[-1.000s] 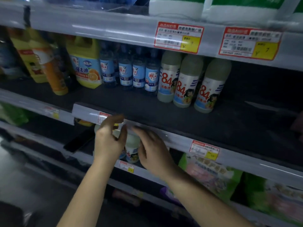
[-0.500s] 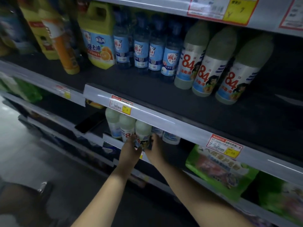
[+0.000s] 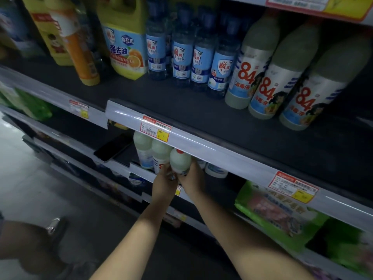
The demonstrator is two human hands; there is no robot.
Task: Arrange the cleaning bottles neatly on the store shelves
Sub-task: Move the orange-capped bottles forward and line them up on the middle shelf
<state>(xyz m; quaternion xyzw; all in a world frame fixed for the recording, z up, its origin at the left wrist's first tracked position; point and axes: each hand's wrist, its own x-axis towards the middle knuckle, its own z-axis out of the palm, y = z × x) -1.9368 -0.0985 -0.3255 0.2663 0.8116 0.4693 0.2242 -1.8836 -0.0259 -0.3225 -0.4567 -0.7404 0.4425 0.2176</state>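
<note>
On the lower shelf stand small white disinfectant bottles. The front one, a white bottle (image 3: 180,161) with a red cap, is tilted toward me and held from below by both hands. My left hand (image 3: 164,183) cups its left side and my right hand (image 3: 192,178) wraps its right side and base. Two more small white bottles (image 3: 143,147) stand just left of it, and others (image 3: 216,171) sit behind under the shelf edge. On the shelf above stand three large "84" bottles (image 3: 268,81) beside several blue-labelled clear bottles (image 3: 199,57).
A yellow detergent jug (image 3: 124,43) and an orange bottle (image 3: 80,53) stand upper left. A dark phone (image 3: 113,147) lies on the lower shelf left of the small bottles. Green packets (image 3: 278,211) fill the lower right. The price rail (image 3: 201,142) overhangs the small bottles.
The view has dropped and moved closer. Both hands went from the shelf rail down to the small bottles, and the front bottle is now tilted out toward me in both hands.
</note>
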